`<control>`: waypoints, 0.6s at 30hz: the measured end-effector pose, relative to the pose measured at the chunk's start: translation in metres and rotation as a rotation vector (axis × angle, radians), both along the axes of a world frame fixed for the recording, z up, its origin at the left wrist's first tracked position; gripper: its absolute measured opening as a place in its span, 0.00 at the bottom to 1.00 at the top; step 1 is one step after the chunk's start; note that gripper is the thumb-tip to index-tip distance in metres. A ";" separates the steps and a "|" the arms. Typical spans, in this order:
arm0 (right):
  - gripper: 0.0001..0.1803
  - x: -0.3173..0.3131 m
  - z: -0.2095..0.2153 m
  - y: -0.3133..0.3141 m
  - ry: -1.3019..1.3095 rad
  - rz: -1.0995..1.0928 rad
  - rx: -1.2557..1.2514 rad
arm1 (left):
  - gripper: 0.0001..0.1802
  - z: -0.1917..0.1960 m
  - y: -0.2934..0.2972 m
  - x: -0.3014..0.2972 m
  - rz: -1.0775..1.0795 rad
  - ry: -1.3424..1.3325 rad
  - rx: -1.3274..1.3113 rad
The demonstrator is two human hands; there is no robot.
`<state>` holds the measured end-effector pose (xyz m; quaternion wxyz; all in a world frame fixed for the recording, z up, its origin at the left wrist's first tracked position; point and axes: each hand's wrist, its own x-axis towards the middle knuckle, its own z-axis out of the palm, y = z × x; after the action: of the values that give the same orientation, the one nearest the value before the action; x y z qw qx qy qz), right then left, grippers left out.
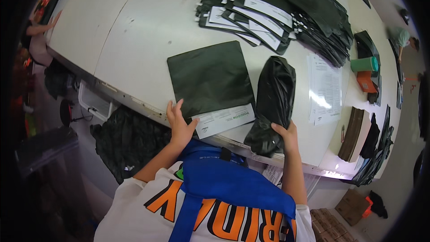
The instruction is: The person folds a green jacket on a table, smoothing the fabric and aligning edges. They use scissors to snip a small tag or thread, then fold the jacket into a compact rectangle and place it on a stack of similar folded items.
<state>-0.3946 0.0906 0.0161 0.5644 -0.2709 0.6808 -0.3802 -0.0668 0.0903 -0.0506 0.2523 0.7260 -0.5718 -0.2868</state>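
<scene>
A flat black square pouch (211, 78) lies on the white table in front of me, with a white printed card (226, 120) along its near edge. My left hand (180, 127) is at the pouch's near left corner, fingers apart, the thumb by the card's left end. To the right of the pouch is a long, shiny black folded bundle (275, 94), which looks like thin fabric or plastic. My right hand (288, 135) grips its near right side, the thumb on top and the other fingers mostly hidden. The bundle's lower end hangs near the table edge.
Black pouches with white cards (264, 11) and a pile of black pieces (320, 15) lie at the far side. Printed sheets (325, 89), a green cup (364, 64) and a brown stack (354, 134) are rightward. Black cloth (127, 141) hangs below the table's left edge.
</scene>
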 end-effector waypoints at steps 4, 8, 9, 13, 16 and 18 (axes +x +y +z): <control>0.29 0.019 -0.035 -0.005 -0.052 -0.011 0.046 | 0.44 -0.024 0.026 0.008 0.459 0.732 0.178; 0.27 0.028 -0.037 -0.002 -0.108 -0.049 0.033 | 0.51 0.015 0.026 -0.007 0.374 1.130 0.383; 0.27 0.028 -0.038 -0.001 -0.114 -0.054 0.038 | 0.50 0.010 0.031 -0.012 0.364 1.066 0.320; 0.28 0.027 -0.043 0.002 -0.135 -0.051 0.048 | 0.49 -0.017 0.042 -0.018 0.388 0.785 0.192; 0.29 0.024 -0.045 0.005 -0.146 -0.060 0.029 | 0.48 -0.023 0.038 -0.003 0.441 0.763 0.078; 0.29 0.019 -0.045 0.010 -0.187 -0.079 0.001 | 0.48 -0.028 0.041 0.009 0.517 0.809 0.077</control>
<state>-0.3755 0.1005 -0.0287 0.6102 -0.2071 0.6353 -0.4256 -0.0581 0.1310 -0.0782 0.4906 0.6833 -0.2176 -0.4950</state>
